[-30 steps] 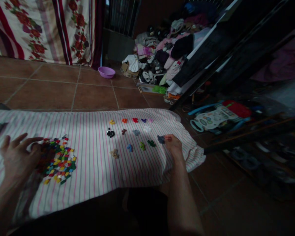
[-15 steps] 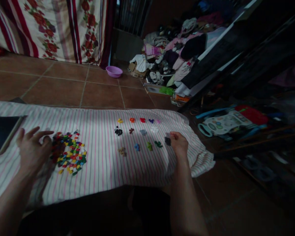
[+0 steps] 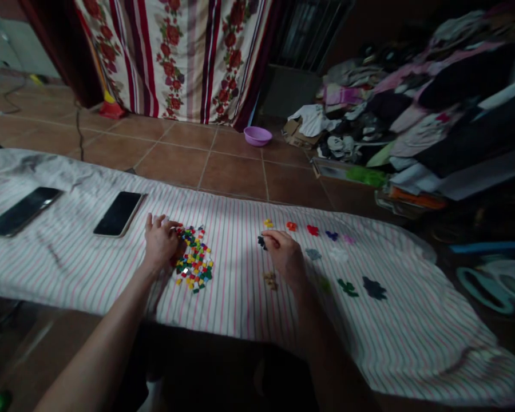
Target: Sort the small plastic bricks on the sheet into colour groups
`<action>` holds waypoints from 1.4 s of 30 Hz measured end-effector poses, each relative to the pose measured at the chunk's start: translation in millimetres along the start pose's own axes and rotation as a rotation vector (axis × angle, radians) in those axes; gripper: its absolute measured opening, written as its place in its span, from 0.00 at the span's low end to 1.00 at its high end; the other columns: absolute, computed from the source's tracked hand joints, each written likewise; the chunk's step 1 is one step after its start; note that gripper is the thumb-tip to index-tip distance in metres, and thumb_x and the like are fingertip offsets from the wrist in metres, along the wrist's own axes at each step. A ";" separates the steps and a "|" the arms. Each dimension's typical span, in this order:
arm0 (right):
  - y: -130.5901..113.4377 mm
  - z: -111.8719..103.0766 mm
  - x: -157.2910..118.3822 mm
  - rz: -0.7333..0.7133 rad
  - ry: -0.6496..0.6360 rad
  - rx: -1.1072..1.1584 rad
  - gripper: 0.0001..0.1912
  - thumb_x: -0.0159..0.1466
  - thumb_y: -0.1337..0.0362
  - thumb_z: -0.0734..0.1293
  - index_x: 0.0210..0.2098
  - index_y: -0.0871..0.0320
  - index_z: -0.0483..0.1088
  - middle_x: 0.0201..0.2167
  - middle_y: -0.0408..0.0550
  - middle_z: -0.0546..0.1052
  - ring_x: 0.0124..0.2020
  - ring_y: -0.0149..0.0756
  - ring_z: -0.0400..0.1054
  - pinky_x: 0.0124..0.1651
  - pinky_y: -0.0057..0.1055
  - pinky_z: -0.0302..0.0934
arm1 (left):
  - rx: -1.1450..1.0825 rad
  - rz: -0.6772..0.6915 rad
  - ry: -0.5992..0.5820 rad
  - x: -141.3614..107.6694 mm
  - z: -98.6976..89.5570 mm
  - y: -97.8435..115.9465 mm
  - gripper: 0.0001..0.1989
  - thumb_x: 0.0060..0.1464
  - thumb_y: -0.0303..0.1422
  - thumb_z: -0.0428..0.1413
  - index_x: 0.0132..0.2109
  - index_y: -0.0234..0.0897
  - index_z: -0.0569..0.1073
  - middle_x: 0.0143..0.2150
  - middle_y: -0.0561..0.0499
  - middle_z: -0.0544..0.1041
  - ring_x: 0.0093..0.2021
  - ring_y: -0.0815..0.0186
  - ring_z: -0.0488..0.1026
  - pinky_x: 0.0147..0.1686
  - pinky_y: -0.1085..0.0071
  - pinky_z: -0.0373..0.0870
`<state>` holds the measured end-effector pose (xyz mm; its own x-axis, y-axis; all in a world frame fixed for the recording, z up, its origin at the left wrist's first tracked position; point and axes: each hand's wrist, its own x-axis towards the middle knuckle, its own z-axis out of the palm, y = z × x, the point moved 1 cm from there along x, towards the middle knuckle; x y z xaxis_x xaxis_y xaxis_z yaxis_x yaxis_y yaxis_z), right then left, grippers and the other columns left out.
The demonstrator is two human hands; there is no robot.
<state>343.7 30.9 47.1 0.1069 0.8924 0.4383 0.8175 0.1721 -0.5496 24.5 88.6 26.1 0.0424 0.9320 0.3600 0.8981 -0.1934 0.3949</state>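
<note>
My left hand (image 3: 161, 243) rests at the left edge of a mixed pile of small colourful bricks (image 3: 195, 260), its fingers spread and the tips over the bricks. My right hand (image 3: 286, 257) is beside a small group of black pieces (image 3: 261, 242), thumb and fingertips drawn together; anything between them is too small to make out. Sorted groups surround it: yellow (image 3: 268, 223), orange (image 3: 290, 226), red (image 3: 312, 230), purple (image 3: 332, 235), pink (image 3: 348, 240), grey (image 3: 313, 253), white (image 3: 339, 255), tan (image 3: 270, 280), lime (image 3: 325, 285), green (image 3: 347, 287) and dark grey (image 3: 374, 288). My right hand and forearm hide part of the layout.
A striped cloth (image 3: 236, 274) covers the low surface. Two dark-screened devices, a phone (image 3: 119, 213) and a larger one (image 3: 22, 212), lie at left. Beyond, a purple basin (image 3: 258, 136) stands on the tiled floor; heaped clothes (image 3: 395, 109) are at far right.
The view has turned left, bringing the larger device into sight. My right hand has gone from the dark grey group leftward to the black one. My left hand stays by the mixed pile.
</note>
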 end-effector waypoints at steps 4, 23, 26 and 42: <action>-42.1 46.0 1.1 -0.184 -0.147 0.057 0.16 0.63 0.69 0.57 0.41 0.56 0.76 0.38 0.51 0.78 0.41 0.39 0.70 0.46 0.36 0.64 | -0.012 -0.006 -0.025 -1.3 -1.3 -3.0 0.17 0.52 0.29 0.43 0.38 0.40 0.77 0.41 0.47 0.79 0.56 0.56 0.67 0.66 0.44 0.45; -100.6 128.4 17.6 -0.225 -0.178 0.023 0.14 0.64 0.72 0.58 0.40 0.57 0.74 0.38 0.51 0.76 0.43 0.41 0.65 0.48 0.38 0.61 | -0.097 -0.059 0.048 -9.8 -22.2 -17.0 0.15 0.54 0.30 0.44 0.37 0.39 0.76 0.42 0.46 0.77 0.57 0.57 0.67 0.67 0.50 0.49; -100.6 130.9 19.4 -0.200 -0.166 0.032 0.12 0.62 0.73 0.59 0.36 0.56 0.73 0.36 0.50 0.76 0.41 0.40 0.66 0.47 0.37 0.61 | -0.088 -0.021 0.044 -10.3 -20.3 -13.8 0.15 0.55 0.30 0.44 0.38 0.38 0.76 0.42 0.46 0.78 0.56 0.57 0.68 0.67 0.49 0.49; -99.3 128.4 16.8 -0.053 -0.162 0.279 0.13 0.63 0.67 0.59 0.38 0.54 0.74 0.38 0.47 0.78 0.40 0.36 0.71 0.47 0.34 0.65 | -0.094 -0.022 0.018 -11.4 -19.8 -16.6 0.14 0.55 0.31 0.44 0.37 0.39 0.75 0.41 0.48 0.78 0.57 0.58 0.68 0.67 0.48 0.48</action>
<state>191.7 82.4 17.7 -0.0414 0.9301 0.3649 0.6303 0.3077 -0.7128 0.4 75.2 32.2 0.0144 0.9307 0.3656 0.8537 -0.2018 0.4800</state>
